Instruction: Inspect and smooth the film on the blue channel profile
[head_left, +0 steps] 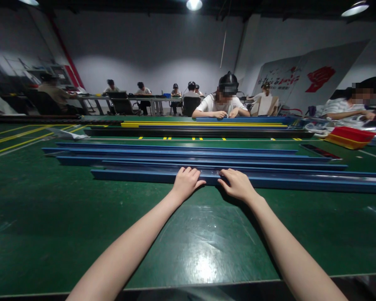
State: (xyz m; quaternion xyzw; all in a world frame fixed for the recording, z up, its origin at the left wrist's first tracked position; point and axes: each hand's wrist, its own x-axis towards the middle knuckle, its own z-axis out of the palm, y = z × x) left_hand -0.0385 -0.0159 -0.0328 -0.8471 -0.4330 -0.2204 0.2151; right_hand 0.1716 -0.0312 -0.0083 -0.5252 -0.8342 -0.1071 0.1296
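Note:
A long blue U-shaped channel (138, 176) lies across the green table in front of me, its open side up. My left hand (187, 180) grips its near wall, fingers over the rim and thumb on the front face. A short way to the right, my right hand (236, 182) holds the same wall, its fingers curled into the trough and its thumb in front. Clear film seems to line the trough between my hands. Right behind this channel, several more blue channels (188, 153) lie roughly parallel to it.
Beyond the blue channels are yellow strips (203, 124) and a dark bar (200, 133). A phone-like dark slab (321, 151) and red and yellow bins (349, 137) stand at right. Across the green table (81, 234), a co-worker (221, 102) handles another blue piece; others sit farther back.

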